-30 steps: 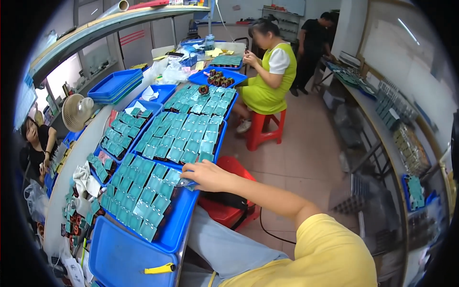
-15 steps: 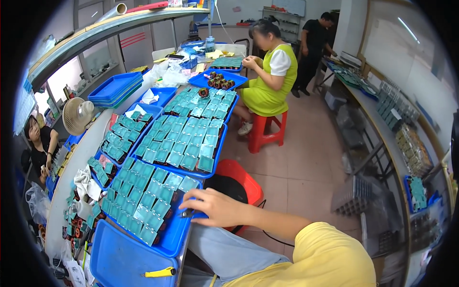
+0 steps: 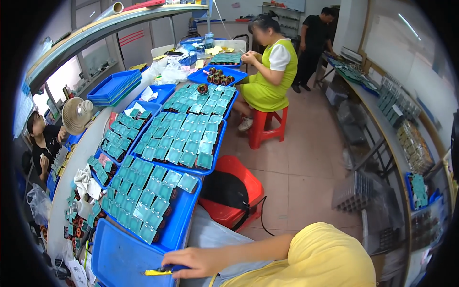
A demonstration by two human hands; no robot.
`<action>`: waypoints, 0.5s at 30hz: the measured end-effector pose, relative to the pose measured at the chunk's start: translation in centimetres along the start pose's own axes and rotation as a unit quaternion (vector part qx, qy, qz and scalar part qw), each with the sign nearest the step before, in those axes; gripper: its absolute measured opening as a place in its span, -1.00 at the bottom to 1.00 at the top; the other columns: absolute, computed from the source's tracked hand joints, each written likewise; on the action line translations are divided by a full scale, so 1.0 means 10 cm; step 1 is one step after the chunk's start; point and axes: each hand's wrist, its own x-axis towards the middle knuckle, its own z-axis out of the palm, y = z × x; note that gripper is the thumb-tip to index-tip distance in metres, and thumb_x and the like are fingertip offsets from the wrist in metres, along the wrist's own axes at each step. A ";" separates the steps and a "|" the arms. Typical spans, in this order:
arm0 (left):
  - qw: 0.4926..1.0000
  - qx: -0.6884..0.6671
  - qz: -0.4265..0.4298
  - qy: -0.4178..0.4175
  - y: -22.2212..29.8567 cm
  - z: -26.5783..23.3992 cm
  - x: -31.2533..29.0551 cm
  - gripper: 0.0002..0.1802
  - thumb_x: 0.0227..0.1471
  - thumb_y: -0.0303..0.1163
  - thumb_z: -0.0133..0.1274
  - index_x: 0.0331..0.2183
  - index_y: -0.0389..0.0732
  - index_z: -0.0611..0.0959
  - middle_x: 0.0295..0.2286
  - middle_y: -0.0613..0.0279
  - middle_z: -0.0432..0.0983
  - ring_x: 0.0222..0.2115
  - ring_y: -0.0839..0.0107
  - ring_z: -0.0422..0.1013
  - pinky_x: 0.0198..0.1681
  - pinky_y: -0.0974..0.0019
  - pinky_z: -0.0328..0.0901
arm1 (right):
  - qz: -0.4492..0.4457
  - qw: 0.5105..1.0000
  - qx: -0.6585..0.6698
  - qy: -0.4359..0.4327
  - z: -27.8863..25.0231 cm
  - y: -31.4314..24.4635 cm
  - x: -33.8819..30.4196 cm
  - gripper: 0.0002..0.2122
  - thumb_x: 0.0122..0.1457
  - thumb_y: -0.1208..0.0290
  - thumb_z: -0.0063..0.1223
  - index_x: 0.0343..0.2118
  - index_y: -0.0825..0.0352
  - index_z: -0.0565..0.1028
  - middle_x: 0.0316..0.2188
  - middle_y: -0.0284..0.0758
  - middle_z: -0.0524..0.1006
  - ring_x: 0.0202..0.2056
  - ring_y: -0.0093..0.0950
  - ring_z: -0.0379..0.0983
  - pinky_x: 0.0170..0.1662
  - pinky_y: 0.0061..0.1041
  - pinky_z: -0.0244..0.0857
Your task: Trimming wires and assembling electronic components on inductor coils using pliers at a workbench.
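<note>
Right hand [image 3: 193,262] at the near tray [image 3: 124,253], a blue one on the near end of the worktop [image 3: 71,174]; hand lies over the tray's right edge, close to its near right corner; fingers bent and close together about a dark-blue item [image 3: 177,268], grip narrow; cannot tell whether the item is clasped or only touched, its kind being partly hidden by the hand; a yellow tool [image 3: 157,273] lies in the tray at the same corner, just beside the fingertips; left hand out of view, its grip cannot be told.

Second tray [image 3: 184,210], also blue, adjoins the near tray's far edge; teal-topped parts [image 3: 136,198] stand in rows from its left edge to its far edge, with bare blue along its right edge; third tray [image 3: 221,143] beyond, bearing similar rows; white cloth [image 3: 85,182] toward the worktop's left edge; red stool [image 3: 253,191] by the worktop's right edge; co-worker in lime green [image 3: 272,93] seated farther along that edge, hands together.
</note>
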 end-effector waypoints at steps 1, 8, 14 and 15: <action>0.999 0.001 -0.010 -0.037 0.04 0.10 -0.09 -0.32 -0.04 -0.33 0.07 0.07 -0.26 0.16 -0.12 -0.08 0.29 -0.13 0.17 0.26 -0.08 0.15 0.19 | 0.008 0.999 0.034 -0.013 0.10 -0.03 0.03 -0.67 0.08 0.28 -0.03 -0.23 0.45 0.28 -0.32 -0.13 0.33 -0.29 -0.27 0.30 -0.22 -0.41 0.17; 0.961 -0.089 -0.033 -0.260 0.29 0.84 -0.45 -0.30 -0.13 -0.30 0.09 0.07 -0.17 0.23 -0.26 -0.01 0.36 -0.33 0.29 0.34 -0.31 0.33 0.30 | -0.020 0.999 0.042 -0.028 0.50 -0.11 0.05 -0.52 -0.12 0.27 0.25 -0.16 0.39 0.35 -0.18 -0.12 0.41 -0.01 -0.16 0.26 0.05 -0.28 0.12; 0.926 -0.187 -0.106 -0.311 0.31 1.10 -0.41 -0.32 -0.10 -0.45 0.06 0.07 -0.16 0.19 -0.19 0.04 0.34 -0.25 0.30 0.34 -0.24 0.35 0.33 | 0.083 0.996 0.027 0.001 0.36 -0.14 0.04 -0.46 -0.10 0.32 0.21 -0.04 0.42 0.33 -0.15 -0.10 0.42 -0.10 -0.32 0.37 -0.06 -0.41 0.24; 0.925 -0.187 -0.105 -0.314 0.30 1.11 -0.39 -0.32 -0.10 -0.45 0.06 0.07 -0.16 0.19 -0.19 0.04 0.34 -0.25 0.30 0.34 -0.24 0.35 0.33 | 0.083 0.996 0.026 0.004 0.37 -0.13 0.03 -0.46 -0.10 0.32 0.21 -0.04 0.42 0.33 -0.15 -0.10 0.42 -0.10 -0.32 0.37 -0.06 -0.41 0.24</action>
